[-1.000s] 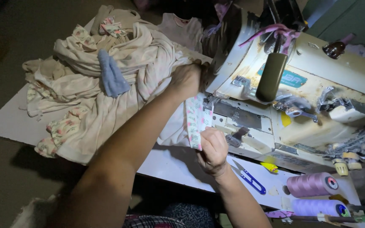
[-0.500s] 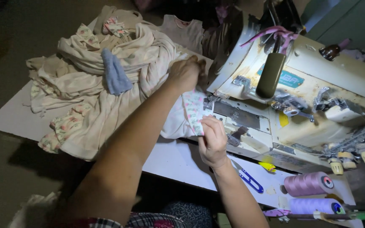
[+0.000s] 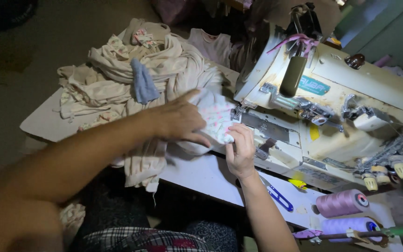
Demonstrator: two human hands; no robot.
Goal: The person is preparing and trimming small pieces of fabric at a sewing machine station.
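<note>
Small garment (image 3: 213, 119) beside the sewing machine (image 3: 350, 98) is showing white with pink print; machine is looking cream (teal label). Cloth pile (image 3: 131, 79) left of the machine is reading beige, one blue piece. Thread spools (image 3: 341, 203) below the machine are showing lilac.

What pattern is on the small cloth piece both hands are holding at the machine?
The cloth piece is white with small pink and green floral specks, seen in the head view.
</note>
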